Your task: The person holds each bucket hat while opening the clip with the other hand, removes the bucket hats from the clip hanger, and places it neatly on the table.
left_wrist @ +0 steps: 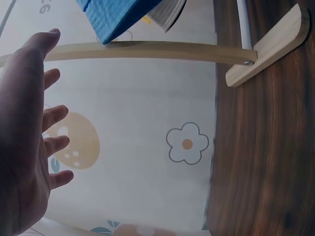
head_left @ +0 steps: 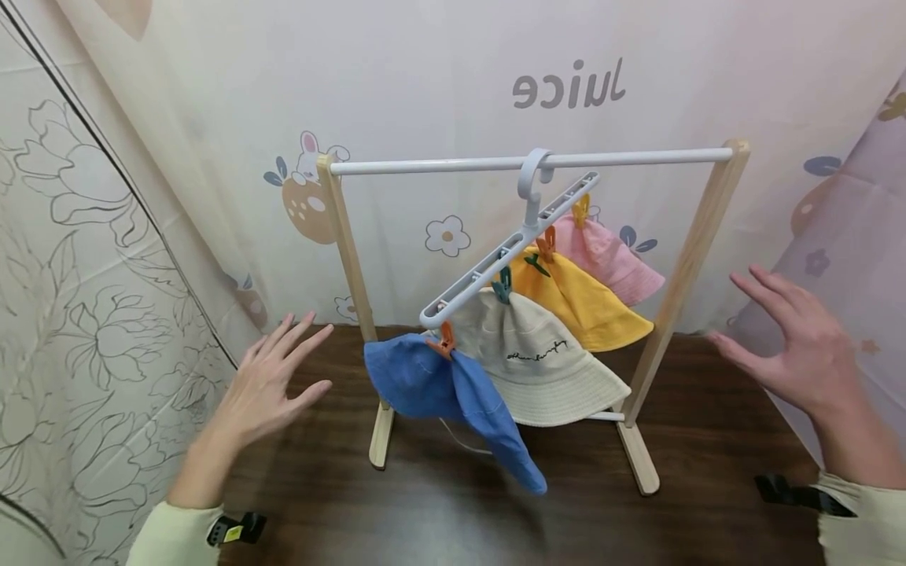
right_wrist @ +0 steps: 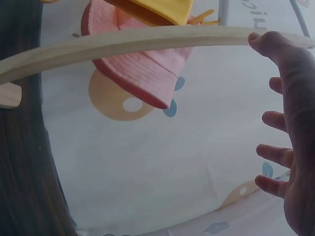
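A white hanger hooks over the white rail of a small wooden rack, its bar angled toward me. Clothespins hold bucket hats along it: a blue hat nearest, then a cream hat with dark script, a yellow hat and a pink hat at the far end. My left hand, fingers spread, is in the air left of the rack, apart from the blue hat. On the other side my right hand is raised with straight fingers, beyond the right post. Neither hand holds anything.
The rack's wooden feet stand on a dark brown wood table. Behind it hangs a pale printed curtain, with a flower-line curtain on the left. An orange clothespin grips the blue hat's top.
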Demonstrator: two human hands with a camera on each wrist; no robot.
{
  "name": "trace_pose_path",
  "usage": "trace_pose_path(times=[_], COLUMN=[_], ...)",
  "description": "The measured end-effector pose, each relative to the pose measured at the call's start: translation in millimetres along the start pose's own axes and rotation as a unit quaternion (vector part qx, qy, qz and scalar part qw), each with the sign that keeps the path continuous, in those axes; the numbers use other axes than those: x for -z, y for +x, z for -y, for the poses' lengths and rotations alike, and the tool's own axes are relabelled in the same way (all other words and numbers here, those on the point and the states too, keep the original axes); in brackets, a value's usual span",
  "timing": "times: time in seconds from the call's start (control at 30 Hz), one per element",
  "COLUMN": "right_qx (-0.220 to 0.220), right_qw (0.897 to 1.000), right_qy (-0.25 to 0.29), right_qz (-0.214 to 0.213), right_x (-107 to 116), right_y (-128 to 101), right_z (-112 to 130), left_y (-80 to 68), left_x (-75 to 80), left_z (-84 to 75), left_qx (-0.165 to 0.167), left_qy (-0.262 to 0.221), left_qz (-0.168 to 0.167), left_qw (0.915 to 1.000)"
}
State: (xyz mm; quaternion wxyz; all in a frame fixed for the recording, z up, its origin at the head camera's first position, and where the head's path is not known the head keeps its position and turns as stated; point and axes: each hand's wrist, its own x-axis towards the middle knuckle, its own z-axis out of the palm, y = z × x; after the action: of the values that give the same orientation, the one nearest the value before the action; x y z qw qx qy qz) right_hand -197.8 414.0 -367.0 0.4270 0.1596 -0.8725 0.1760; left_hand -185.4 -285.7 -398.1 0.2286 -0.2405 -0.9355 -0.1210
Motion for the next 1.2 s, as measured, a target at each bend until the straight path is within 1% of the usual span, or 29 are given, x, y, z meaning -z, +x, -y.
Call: trace_pose_path(times=[0.37, 0.53, 0.7, 0.8, 1.0, 1.07, 1.2], right_qx=[0.035, 0.045, 0.051, 0.053, 0.084, 0.09, 0.088], right_qw=[0.997, 0.996, 0.995, 0.996, 0.992, 0.992, 0.993], right_qy=[0.038, 0.046, 0.053, 0.048, 0.06, 0.063, 0.062], right_qz=[-0.057, -0.069, -0.065, -0.058, -0.068, -0.067, -0.058], right_x=[-3.8, -1.1, -1.6, 0.8, 0.8, -0.3, -0.6], right_y=[2.4, 5.8, 7.9, 8.6, 14.0, 14.9, 14.3], right_z=[13.0, 17.8, 24.3, 28.9, 40.8, 44.5, 49.6], left_y=[1.7, 6.7, 7.4, 7.3, 6.4, 6.8, 8.6], left_x=[-4.5, -7.9, -9.2, -11.1, -11.5, -10.6, -10.4], left_z=[-1.9, -5.0, -6.5, -8.5, -11.5, -12.6, -17.4], left_qx=[-0.017, -0.027, -0.033, -0.026, -0.016, -0.018, -0.027], left_qy=[-0.032, -0.045, -0.057, -0.073, -0.102, -0.106, -0.118], left_qz=[-0.029, -0.037, -0.046, -0.046, -0.041, -0.041, -0.046], left_qw=[0.9989, 0.998, 0.9968, 0.9959, 0.9939, 0.9934, 0.9916])
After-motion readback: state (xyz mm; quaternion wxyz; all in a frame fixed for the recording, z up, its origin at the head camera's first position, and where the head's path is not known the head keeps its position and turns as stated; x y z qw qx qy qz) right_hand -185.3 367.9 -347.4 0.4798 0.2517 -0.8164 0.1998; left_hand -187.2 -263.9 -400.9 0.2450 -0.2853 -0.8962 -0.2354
